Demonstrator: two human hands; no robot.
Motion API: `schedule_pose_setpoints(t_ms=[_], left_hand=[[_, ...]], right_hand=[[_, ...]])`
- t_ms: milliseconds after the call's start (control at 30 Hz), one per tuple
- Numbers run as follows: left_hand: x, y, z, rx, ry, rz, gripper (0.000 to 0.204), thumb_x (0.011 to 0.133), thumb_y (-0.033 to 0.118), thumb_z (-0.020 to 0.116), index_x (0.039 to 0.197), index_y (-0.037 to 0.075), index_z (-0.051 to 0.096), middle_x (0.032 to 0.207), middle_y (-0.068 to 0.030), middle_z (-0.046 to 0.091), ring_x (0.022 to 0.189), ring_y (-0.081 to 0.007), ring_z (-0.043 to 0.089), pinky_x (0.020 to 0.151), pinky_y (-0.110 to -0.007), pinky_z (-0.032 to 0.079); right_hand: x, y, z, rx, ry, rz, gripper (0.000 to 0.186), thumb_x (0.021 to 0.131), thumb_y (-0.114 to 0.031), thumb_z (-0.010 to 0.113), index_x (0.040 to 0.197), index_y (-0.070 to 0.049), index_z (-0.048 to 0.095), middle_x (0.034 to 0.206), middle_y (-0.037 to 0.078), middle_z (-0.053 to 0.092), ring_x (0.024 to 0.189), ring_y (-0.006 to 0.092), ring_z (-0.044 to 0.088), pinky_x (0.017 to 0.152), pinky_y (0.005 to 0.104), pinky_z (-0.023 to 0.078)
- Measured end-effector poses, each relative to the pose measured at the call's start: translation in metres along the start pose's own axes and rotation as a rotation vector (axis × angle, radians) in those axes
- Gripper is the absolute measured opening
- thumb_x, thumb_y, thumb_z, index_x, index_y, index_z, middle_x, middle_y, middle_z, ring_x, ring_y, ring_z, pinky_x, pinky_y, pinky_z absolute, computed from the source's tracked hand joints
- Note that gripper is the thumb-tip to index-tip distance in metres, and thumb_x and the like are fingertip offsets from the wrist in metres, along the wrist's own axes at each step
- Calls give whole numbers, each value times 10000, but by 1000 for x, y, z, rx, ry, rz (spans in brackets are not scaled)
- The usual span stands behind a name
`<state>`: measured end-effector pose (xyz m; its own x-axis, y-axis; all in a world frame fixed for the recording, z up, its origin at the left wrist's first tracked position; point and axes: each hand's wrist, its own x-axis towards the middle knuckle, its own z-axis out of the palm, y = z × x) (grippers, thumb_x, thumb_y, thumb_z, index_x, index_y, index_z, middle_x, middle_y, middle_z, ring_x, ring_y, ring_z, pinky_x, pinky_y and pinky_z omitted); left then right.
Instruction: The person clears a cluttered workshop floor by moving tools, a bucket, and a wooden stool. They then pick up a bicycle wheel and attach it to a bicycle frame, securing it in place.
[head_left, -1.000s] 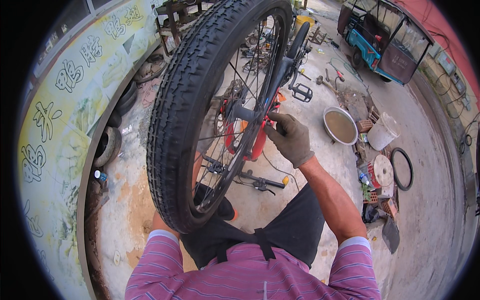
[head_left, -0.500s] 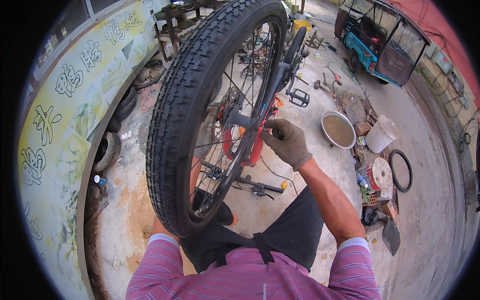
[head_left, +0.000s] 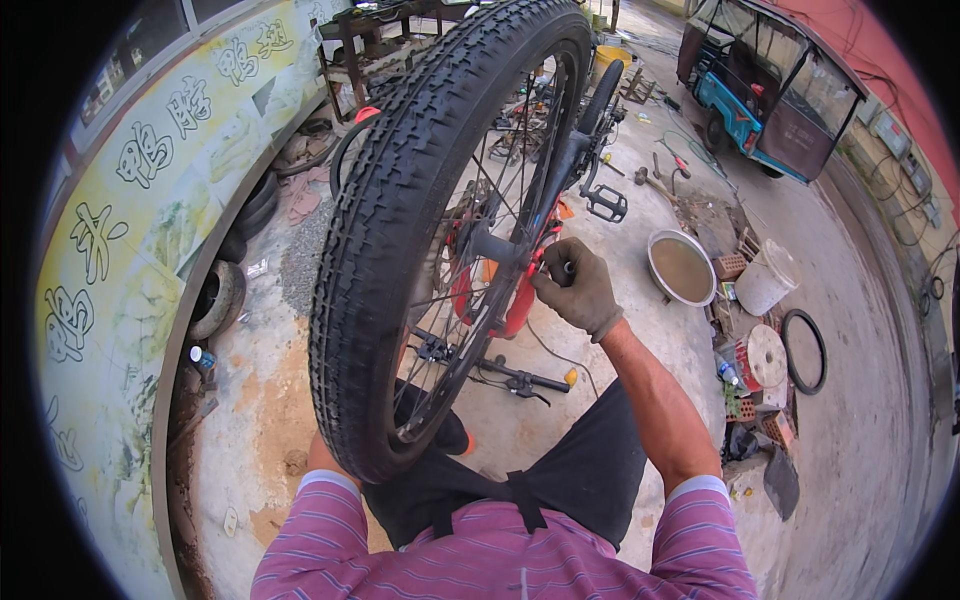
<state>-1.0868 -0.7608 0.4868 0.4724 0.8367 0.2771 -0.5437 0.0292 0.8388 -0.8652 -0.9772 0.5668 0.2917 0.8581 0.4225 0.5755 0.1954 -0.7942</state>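
Note:
A bicycle stands upturned before me, its knobbly black tyre (head_left: 365, 270) rising close on the left. Thin spokes run in to the grey hub (head_left: 492, 245). Beside the hub, on its right, my right hand (head_left: 580, 287) wears a grey-brown glove. Its fingers are curled together in a pinch by the axle end; a small dark round thing shows among them, too small to name. Red parts (head_left: 515, 305) of the bicycle lie just behind the fingertips. My left forearm (head_left: 322, 455) passes behind the tyre, which hides the left hand.
Below the wheel, the handlebar (head_left: 535, 380) rests near the ground. A pedal (head_left: 606, 203) juts out on the right. Farther right are a basin of murky water (head_left: 682, 268), a white bucket (head_left: 766, 278) and a loose tyre (head_left: 804, 350). A blue three-wheeler (head_left: 727, 110) stands beyond.
The wheel and bicycle sit slightly farther right in view. My right hand stays by the axle, its fingertips a little lower and farther from the hub. A red-tipped black loop now shows behind the tyre.

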Motion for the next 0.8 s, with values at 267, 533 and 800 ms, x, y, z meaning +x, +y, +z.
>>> schedule_pose_setpoints(t_ms=[267,533,800], left_hand=[[-8,16,25,97,2,4,278,1083,168,555,1273,-18,637,1253,-125,714,1089,-155,707,921,-295,578],[-4,24,23,219,-71,-21,329,1075,194,579,1325,-16,617,1261,-94,707,1120,-135,663,991,-280,522],[-13,63,42,204,-301,12,350,1008,85,655,1344,-10,635,1304,-90,680,1201,-159,624,1086,-305,480]], right_hand=[[-5,-2,3,-110,76,-98,247,791,-152,763,958,-43,618,610,12,507,526,106,479,524,317,428],[-44,34,-9,795,-11,314,247,871,-139,627,1098,-41,615,821,39,601,553,88,428,490,266,346],[-91,29,1,1347,-7,675,267,1022,-267,573,1105,-28,658,783,27,579,495,104,374,455,244,307]])
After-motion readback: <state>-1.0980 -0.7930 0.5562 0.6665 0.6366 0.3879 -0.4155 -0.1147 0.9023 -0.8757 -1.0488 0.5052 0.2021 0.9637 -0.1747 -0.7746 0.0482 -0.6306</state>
